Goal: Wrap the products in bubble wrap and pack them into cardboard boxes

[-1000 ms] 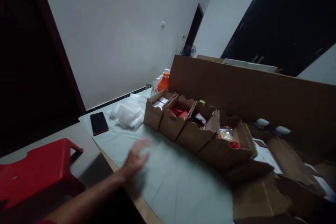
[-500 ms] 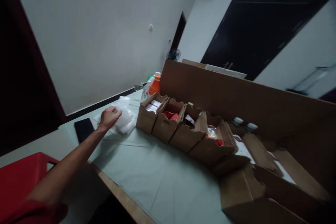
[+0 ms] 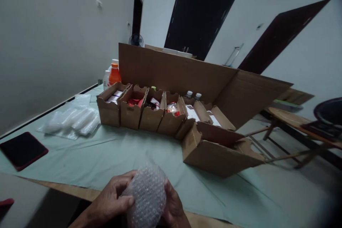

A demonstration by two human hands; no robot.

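Note:
A piece of clear bubble wrap (image 3: 148, 195) is held up at the table's front edge, between both hands. My left hand (image 3: 114, 196) grips its left side, with the thumb lying over the front face. On the opposite side my right hand (image 3: 173, 205) closes round the edge, its fingers partly hidden behind the wrap. Whether anything lies inside the wrap I cannot tell. Farther back on the left, a pile of bubble wrap bags (image 3: 76, 119) rests on the pale green cloth (image 3: 117, 164).
A row of cardboard bins (image 3: 152, 117) holding packets and boxes stands across the table before a tall cardboard panel (image 3: 173, 67). One larger cardboard box (image 3: 216, 153) sits at the right. A dark tablet-like slab (image 3: 24, 149) lies left; orange bottle (image 3: 114, 74) behind.
My left hand has come back from the bubble wrap pile to the front edge, now holding a piece with my right hand, which has come into view. The camera has turned right.

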